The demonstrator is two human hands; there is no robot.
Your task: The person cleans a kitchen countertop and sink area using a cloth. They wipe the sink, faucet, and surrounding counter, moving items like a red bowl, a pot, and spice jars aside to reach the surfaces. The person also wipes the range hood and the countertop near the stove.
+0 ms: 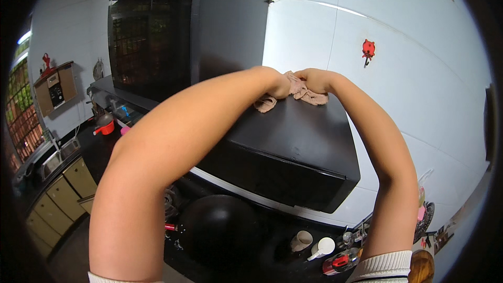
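Note:
Both my arms reach up and forward to the top of a black range hood (288,131). A crumpled pinkish-beige cloth (309,95) lies bunched on its far part, near the white wall. My left hand (277,84) is closed on the cloth, and a fold of it sticks out beneath the fingers. My right hand (314,79) grips the cloth's other side, with the fingers curled and partly hidden. The two hands are close together, the cloth stretching between them.
Below the hood, a large black wok (220,225) sits on the dark counter. Nearby stand a beige cup (301,241), a white cup (325,246) and several bottles. A red ladle-like pot (105,124) is near the sink at left. A red hook (369,50) hangs on the wall.

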